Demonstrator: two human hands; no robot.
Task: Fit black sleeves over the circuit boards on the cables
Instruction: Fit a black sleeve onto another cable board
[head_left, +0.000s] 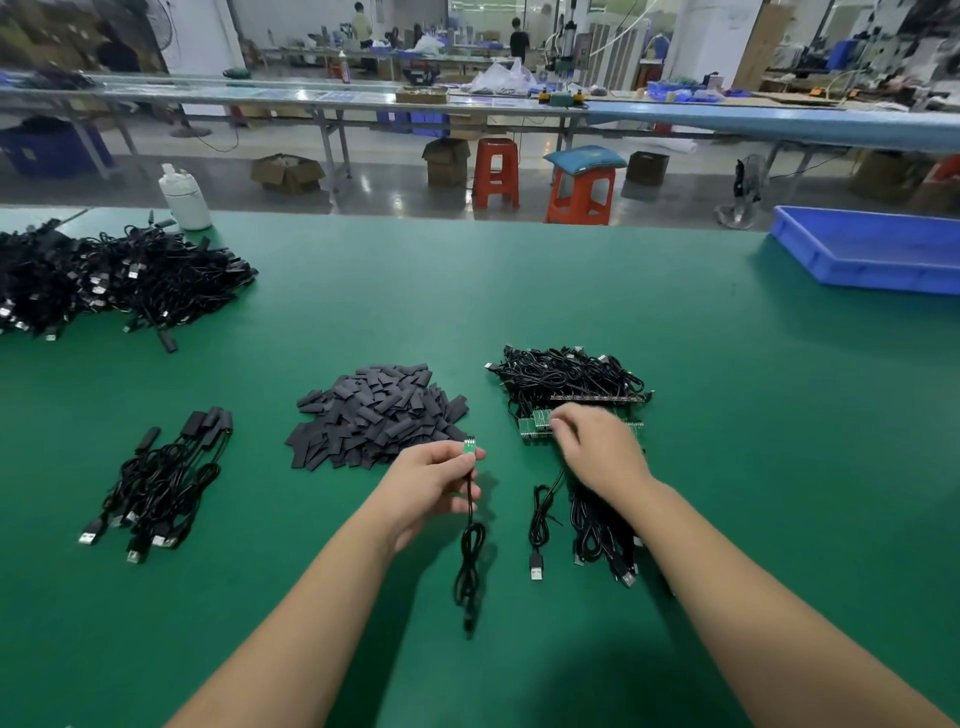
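Board in hand, no sleeve on it yet – you're at the pick-a-sleeve step.

Your left hand (434, 480) pinches a cable (470, 551) just under its green circuit board (469, 446), which sticks up past your fingertips; rest of the cable hangs below the fist. Sleeve pile (376, 415) sits just beyond those fingers. Your right hand (597, 449) is blurred over the bare-board cable stack (571, 384), fingers curled; can't tell if it grips anything. Next, prob.: right hand crosses to the pile, takes one sleeve, lines its mouth w/ the board tip.
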